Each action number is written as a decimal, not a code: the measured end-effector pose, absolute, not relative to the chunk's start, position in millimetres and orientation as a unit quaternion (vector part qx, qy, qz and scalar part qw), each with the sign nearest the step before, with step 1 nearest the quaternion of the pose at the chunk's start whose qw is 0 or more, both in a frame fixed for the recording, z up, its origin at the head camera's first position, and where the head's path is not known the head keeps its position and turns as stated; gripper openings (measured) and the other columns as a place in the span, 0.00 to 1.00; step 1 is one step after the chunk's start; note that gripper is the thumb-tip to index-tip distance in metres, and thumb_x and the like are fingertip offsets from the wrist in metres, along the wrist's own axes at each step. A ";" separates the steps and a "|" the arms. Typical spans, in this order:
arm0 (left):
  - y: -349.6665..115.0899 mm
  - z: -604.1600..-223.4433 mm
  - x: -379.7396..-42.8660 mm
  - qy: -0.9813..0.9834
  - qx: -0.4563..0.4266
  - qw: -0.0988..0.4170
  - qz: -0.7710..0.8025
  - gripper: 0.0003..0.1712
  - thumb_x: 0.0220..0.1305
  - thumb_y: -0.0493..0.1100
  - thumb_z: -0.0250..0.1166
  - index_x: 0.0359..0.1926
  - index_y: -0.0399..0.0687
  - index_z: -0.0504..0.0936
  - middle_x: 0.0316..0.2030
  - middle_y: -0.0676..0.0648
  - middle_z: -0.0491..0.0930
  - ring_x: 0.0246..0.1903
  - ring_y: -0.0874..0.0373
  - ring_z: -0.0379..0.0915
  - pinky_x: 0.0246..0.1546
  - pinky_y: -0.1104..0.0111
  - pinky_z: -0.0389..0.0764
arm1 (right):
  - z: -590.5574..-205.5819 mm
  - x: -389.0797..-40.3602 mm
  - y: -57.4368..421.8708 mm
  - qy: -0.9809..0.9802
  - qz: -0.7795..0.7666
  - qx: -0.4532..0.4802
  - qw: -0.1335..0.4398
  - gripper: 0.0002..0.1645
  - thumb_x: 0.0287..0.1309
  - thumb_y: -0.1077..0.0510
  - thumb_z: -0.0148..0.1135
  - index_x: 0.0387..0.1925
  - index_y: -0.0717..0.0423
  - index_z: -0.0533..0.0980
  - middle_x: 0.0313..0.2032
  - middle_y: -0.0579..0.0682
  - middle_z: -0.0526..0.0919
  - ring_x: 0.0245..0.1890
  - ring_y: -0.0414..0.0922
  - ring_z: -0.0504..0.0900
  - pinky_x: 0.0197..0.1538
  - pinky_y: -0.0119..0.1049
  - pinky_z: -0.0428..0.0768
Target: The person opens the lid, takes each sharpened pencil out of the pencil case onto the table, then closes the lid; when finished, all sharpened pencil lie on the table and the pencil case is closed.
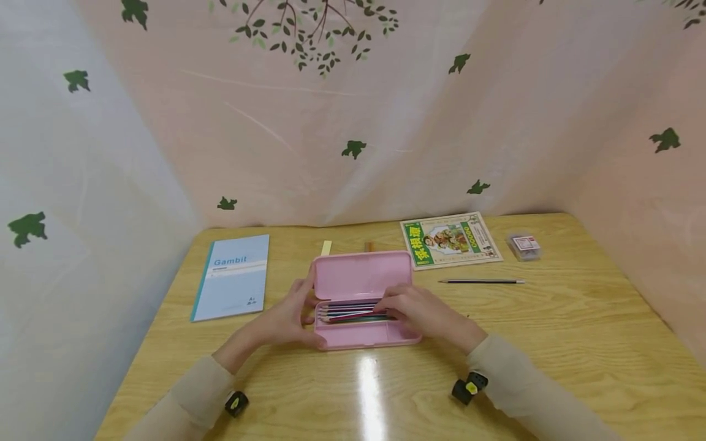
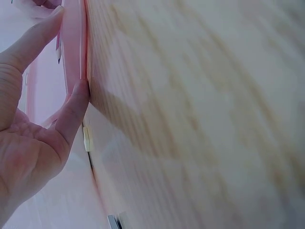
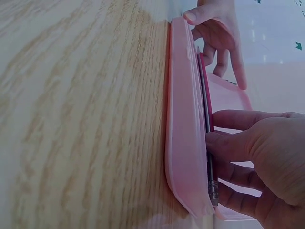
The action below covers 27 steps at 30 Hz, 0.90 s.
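A pink pencil case (image 1: 358,335) lies with its lid (image 1: 363,275) raised, and several pencils (image 1: 344,313) fill its rear compartment. My left hand (image 1: 287,312) grips the case's left end, thumb at the front corner and fingers by the lid's side. Over the right part of the case, my right hand (image 1: 421,309) pinches a red pencil (image 3: 206,86) between thumb and fingers; in the right wrist view a dark pencil (image 3: 209,164) with a metal-banded end lies beside it. The right-hand ends of the pencils are partly hidden by that hand in the head view.
A blue notebook (image 1: 234,278) lies at left. Behind the case are a pale yellow strip (image 1: 326,247) and a small brown item (image 1: 369,247). An illustrated booklet (image 1: 451,240), a small clear box (image 1: 525,246) with a label and a dark pencil (image 1: 482,282) lie to the right.
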State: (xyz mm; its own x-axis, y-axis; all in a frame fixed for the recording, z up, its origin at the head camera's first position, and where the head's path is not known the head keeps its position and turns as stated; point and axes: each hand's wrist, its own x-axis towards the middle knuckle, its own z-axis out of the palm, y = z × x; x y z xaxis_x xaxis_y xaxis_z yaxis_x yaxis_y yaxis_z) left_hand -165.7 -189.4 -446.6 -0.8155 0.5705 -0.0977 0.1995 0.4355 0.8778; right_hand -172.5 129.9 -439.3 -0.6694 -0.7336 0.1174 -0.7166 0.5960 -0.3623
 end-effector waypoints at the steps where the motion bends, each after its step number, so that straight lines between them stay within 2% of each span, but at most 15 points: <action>1: -189.3 -446.5 -166.0 0.825 0.233 0.195 0.477 0.84 0.44 0.44 0.86 0.79 0.70 0.24 0.66 0.39 0.52 0.61 0.45 0.68 0.54 0.64 0.81 | -439.1 -172.6 130.6 0.893 -0.193 -0.407 0.020 0.15 0.62 0.64 0.70 0.49 0.47 0.87 0.41 0.41 0.83 0.42 0.38 0.80 0.49 0.36 0.82; 14: -188.8 -445.2 -166.0 0.822 0.238 0.195 0.480 0.84 0.45 0.44 0.85 0.79 0.69 0.24 0.66 0.39 0.52 0.62 0.45 0.67 0.56 0.63 0.80 | -425.3 -170.6 135.2 0.877 -0.211 -0.431 -0.022 0.15 0.62 0.65 0.69 0.48 0.49 0.87 0.42 0.42 0.83 0.42 0.38 0.80 0.48 0.33 0.82; 21: -189.3 -444.1 -165.1 0.815 0.242 0.198 0.488 0.85 0.44 0.42 0.85 0.79 0.69 0.23 0.65 0.39 0.52 0.62 0.44 0.67 0.56 0.63 0.80 | -416.9 -169.3 146.0 0.871 -0.229 -0.433 -0.033 0.16 0.63 0.66 0.68 0.50 0.50 0.86 0.42 0.42 0.83 0.42 0.38 0.79 0.47 0.35 0.83; 27: -189.6 -443.8 -165.4 0.817 0.247 0.195 0.484 0.84 0.45 0.43 0.85 0.79 0.69 0.24 0.66 0.39 0.52 0.62 0.44 0.68 0.55 0.62 0.80 | -413.8 -170.9 165.0 0.861 -0.244 -0.442 -0.065 0.19 0.58 0.70 0.70 0.50 0.52 0.86 0.46 0.45 0.84 0.46 0.41 0.80 0.50 0.39 0.83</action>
